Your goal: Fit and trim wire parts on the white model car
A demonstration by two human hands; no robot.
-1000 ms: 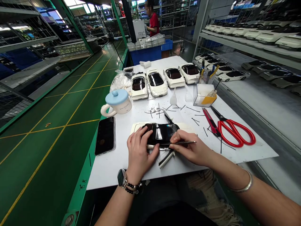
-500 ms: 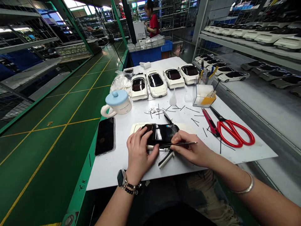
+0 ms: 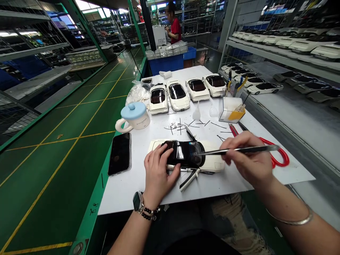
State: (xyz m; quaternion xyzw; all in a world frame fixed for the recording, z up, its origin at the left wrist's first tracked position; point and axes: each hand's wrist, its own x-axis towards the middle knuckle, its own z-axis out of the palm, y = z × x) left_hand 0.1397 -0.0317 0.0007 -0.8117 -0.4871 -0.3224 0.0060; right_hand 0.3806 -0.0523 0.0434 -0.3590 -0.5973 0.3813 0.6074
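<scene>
A white model car [image 3: 212, 163] with a black roof and windows lies sideways before me, its near door [image 3: 189, 180] swung out towards me. My left hand [image 3: 159, 170] grips the car's rear half, fingers over the black roof and thumb against the near side. Held in my right hand [image 3: 248, 159] are metal tweezers [image 3: 214, 152], pointing left above the car's front. Whether the tips pinch anything is too blurred to tell. Behind the car lies a dark pen-like tool [image 3: 189, 132] among thin black strips [image 3: 180, 126].
Finished-looking white model cars [image 3: 177, 95] line the table's back. A lidded mug [image 3: 136, 118] and phone [image 3: 120, 154] are left; red-handled scissors [image 3: 283, 156], a red cutter [image 3: 233, 129] and a clear tool box [image 3: 231, 109] right. A person in red [image 3: 175, 30] stands beyond.
My right hand has moved right and up from the car's near side with the tweezers, uncovering the front and now covering part of the scissors. My left hand stays on the car.
</scene>
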